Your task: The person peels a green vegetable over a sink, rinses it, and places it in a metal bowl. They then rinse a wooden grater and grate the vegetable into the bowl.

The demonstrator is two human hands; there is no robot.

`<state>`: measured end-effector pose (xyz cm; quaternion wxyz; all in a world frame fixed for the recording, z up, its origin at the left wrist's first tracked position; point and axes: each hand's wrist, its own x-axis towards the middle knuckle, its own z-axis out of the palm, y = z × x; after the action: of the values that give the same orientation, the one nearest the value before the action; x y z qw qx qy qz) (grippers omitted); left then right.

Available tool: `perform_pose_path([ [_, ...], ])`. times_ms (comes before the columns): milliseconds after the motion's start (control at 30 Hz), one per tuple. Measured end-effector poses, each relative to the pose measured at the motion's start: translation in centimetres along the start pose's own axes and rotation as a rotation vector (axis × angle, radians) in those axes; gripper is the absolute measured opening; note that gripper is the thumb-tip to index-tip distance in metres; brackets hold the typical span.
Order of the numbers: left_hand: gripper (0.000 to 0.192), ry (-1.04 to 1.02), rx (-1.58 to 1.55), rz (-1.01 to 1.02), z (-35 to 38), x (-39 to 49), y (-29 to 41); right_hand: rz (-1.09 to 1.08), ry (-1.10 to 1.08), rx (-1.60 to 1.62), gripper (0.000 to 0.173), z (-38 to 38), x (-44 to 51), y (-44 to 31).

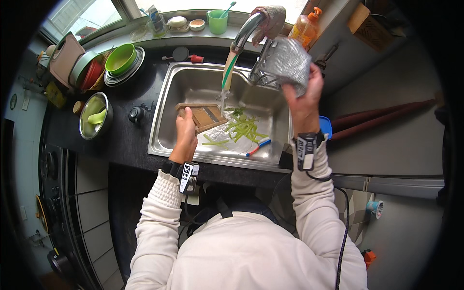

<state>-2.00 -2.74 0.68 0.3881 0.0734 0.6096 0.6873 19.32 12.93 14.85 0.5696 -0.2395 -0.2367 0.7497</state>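
My left hand [186, 132] grips one end of a wooden slicer board with a metal blade [206, 116], tilted over the steel sink [181, 85]. My right hand [307, 99] holds a blurred silvery, ribbed sheet or pouch [288, 63] near the faucet handle, at the sink's back right. Water runs from the faucet [246, 32] through a pale hose with a green stripe [229, 70], beside the slicer's far end. Green peel strips [244, 127] lie in the sink basin. A red and blue toothbrush [258, 147] rests near them.
On the black counter [127, 148], a steel bowl [96, 116] holds a pale green vegetable piece [97, 116]. A small black lidded object [136, 114] stands nearby. Stacked bowls [121, 59] are at the back left. An orange pump bottle [305, 27] and a green cup [218, 21] stand on the sill.
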Motion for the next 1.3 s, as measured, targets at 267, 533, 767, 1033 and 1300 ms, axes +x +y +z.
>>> perform_pose_path([
  [267, 0.042, -0.023, 0.055, 0.009, -0.7, -2.7, 2.5, 0.174, 0.227, -0.22, 0.011, -10.8, 0.5, 16.3],
  [533, 0.049, -0.041, 0.296, 0.056, -0.5, -5.6, 4.5, 0.031, -0.23, -1.184, 0.046, -11.0, -1.9, 25.7],
  [767, 0.046, -0.112, 0.326, 0.105, -1.9, -6.3, 6.4, 0.028, -0.26, -1.397, 0.049, -13.3, 1.2, 24.9],
  [1033, 0.043, -0.139, 0.377, 0.111, -0.8, -4.7, 5.9, -0.058, -0.363, -1.284, 0.045, -11.3, 1.0, 25.8],
  [1300, 0.052, -0.247, 0.257, -0.009, -3.8, -1.7, 8.1, -0.284, -0.771, -1.386, 0.042, -14.6, 4.0, 22.5],
])
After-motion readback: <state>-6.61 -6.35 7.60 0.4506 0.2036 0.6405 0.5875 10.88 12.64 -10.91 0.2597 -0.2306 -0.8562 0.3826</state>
